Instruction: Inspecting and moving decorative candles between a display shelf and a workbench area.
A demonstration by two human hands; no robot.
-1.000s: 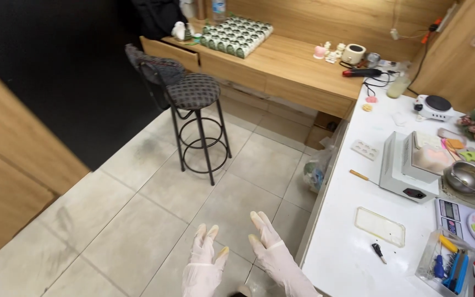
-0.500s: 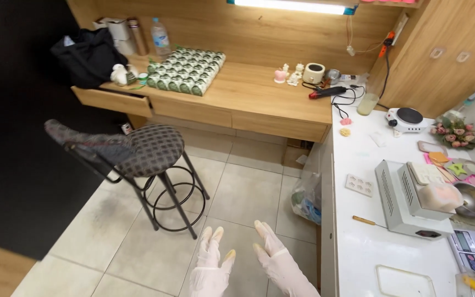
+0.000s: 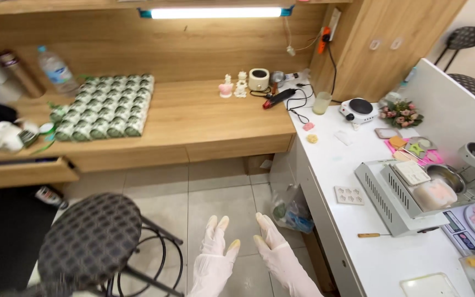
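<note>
Both of my hands wear white gloves and are held up in front of me over the tiled floor. My left hand (image 3: pixel 214 259) has its fingers spread and holds nothing. My right hand (image 3: pixel 273 247) is just beside it, also spread and empty. The two hands nearly touch at the thumbs. Nearest to them are a dark round stool (image 3: pixel 89 240) at the lower left and a clear plastic bag (image 3: pixel 292 210) by the white counter (image 3: pixel 336 181) on the right.
A wooden desk (image 3: pixel 193 118) at the back carries a tray of green jars (image 3: pixel 105 107), a water bottle (image 3: pixel 56 69) and small figurines (image 3: pixel 232 86). The white counter holds a grey metal machine (image 3: pixel 408 195), a small hotplate (image 3: pixel 358 109), flowers (image 3: pixel 401 114) and moulds. An open drawer (image 3: pixel 23 170) juts out at left.
My view has swung left and closer to the wooden desk; the stool has shifted to the lower left. Both gloved hands stay raised, spread and empty.
</note>
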